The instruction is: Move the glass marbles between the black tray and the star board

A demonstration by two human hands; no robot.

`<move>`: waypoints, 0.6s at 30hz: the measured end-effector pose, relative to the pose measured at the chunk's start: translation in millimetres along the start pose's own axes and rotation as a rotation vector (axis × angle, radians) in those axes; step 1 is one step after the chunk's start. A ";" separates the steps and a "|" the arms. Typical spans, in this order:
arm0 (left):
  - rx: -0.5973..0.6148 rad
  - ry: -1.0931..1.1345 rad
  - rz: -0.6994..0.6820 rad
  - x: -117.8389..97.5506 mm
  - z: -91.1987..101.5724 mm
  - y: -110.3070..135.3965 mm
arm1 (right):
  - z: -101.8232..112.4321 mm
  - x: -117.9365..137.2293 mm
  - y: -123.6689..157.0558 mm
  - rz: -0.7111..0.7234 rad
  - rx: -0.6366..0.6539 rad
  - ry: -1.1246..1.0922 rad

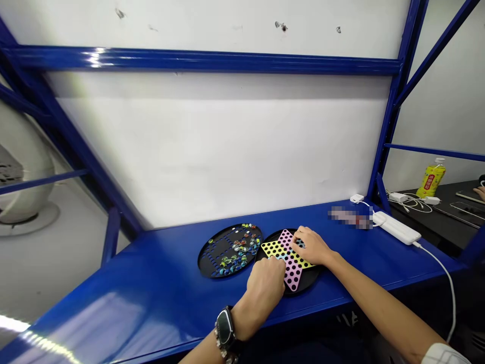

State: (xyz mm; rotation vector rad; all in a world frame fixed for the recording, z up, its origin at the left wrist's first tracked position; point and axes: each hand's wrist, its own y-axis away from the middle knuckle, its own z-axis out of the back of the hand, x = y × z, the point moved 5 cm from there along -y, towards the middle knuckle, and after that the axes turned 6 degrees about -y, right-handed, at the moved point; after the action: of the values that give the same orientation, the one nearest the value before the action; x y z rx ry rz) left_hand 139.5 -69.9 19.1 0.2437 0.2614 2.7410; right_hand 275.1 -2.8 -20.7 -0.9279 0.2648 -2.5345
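Observation:
A Chinese checkers board [293,277], a star in pink, yellow and blue with black holes, lies over a round black tray [311,279]. My left hand [267,280], closed with its fingers curled under, grips the star at its lower left; the fingertips are hidden. On the opposite side, my right hand [312,246] has thumb and fingers bent around the star's upper right part. Left of the board is a second round black tray [206,265] with slots, holding several glass marbles [233,263] in green, blue, clear and red.
Everything stands on a blue table [159,283] against a white wall [227,146], framed by blue metal bars [212,60]. To the right lie a white power strip [396,227] and cable. A yellow bottle [431,179] and part of another person's hand [480,192] are at the far right.

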 end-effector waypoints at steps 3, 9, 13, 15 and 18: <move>-0.024 -0.053 0.021 5.6 -2.4 0.3 | 0.2 -0.6 0.2 0.005 -0.002 -0.005; -0.062 -0.065 -0.079 10.5 -4.5 3.1 | -1.4 -3.9 0.0 0.003 -0.003 -0.003; -0.061 -0.060 -0.058 9.3 -1.1 2.5 | -1.7 -3.9 0.4 0.008 -0.004 -0.002; -0.055 -0.065 -0.043 7.9 0.1 1.3 | -1.1 -3.7 0.5 0.007 -0.006 0.003; -0.060 -0.072 -0.051 6.9 -0.5 0.0 | -0.4 -3.6 0.4 0.007 -0.008 0.007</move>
State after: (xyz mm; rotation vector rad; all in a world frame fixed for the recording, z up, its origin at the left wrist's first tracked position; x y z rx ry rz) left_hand 133.0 -67.3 19.5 0.3142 0.1638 2.6789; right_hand 277.4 -1.6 -23.1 -0.9191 0.2797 -2.5329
